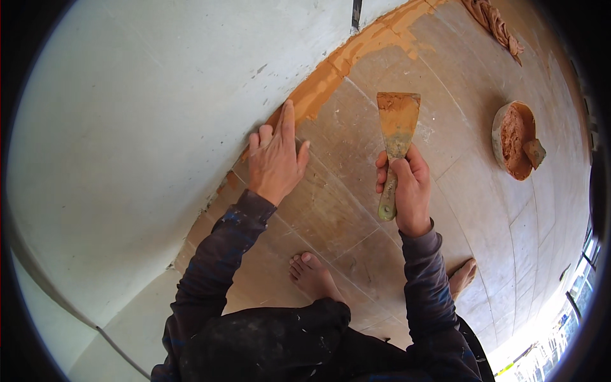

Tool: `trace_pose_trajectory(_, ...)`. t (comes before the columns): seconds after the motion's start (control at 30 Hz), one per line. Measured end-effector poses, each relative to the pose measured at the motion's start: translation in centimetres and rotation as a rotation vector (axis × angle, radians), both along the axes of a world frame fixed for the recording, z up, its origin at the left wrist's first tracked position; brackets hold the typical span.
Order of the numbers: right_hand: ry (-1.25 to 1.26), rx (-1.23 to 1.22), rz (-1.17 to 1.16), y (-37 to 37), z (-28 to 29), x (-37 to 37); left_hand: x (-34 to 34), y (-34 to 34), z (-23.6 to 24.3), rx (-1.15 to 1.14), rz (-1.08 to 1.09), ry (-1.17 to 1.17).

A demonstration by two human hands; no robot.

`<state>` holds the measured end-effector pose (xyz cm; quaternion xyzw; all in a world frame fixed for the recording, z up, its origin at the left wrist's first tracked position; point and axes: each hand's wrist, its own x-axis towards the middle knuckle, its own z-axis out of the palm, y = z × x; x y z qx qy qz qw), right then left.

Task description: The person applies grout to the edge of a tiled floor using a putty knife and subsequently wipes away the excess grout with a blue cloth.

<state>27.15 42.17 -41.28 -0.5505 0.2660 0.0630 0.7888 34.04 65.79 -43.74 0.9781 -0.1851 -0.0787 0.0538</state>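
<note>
My right fingers (418, 164) clamp the olive handle of a flat, orange-smeared putty knife (399, 124), blade pointing far, probably to keep paste off my skin. My left fingers (288, 121) are spread apart, holding nothing, the index tip at the smeared orange paste strip (334, 73) where the white wall (159, 127) meets the brown tiled floor (344, 191). That wall limits me leftward; rightward, tiles give my arm room before the round, pale-rimmed paste bowl (498, 130), seemingly placed within reach.
</note>
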Motion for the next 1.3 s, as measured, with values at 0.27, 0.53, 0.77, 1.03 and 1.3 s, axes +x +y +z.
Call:
trace_pose_trajectory(0.27, 0.005, -0.002, -0.006, -0.7, -0.1, -1.1, -4.5, 3.7, 1.6, 0.080, 0.125, 0.104)
trace_pose_trajectory(0.53, 0.013, -0.011, 0.022, 0.1, 0.0, -0.9, 0.5, -3.0, 0.2, -0.097, -0.100, -0.066)
trace_pose_trajectory(0.77, 0.015, -0.045, 0.039, 0.6, 0.2, -0.6, 1.2, -1.5, -0.6, 0.005, -0.041, -0.047)
trace_pose_trajectory(1.03, 0.011, -0.028, 0.034, 1.0, 0.7, -0.5, 0.0, 0.3, 0.3, 0.064, -0.066, -0.030)
trace_pose_trajectory(1.3, -0.006, -0.043, 0.025, -0.5, 0.7, -1.6, -0.7, 0.3, 1.7, 0.033, -0.011, -0.016)
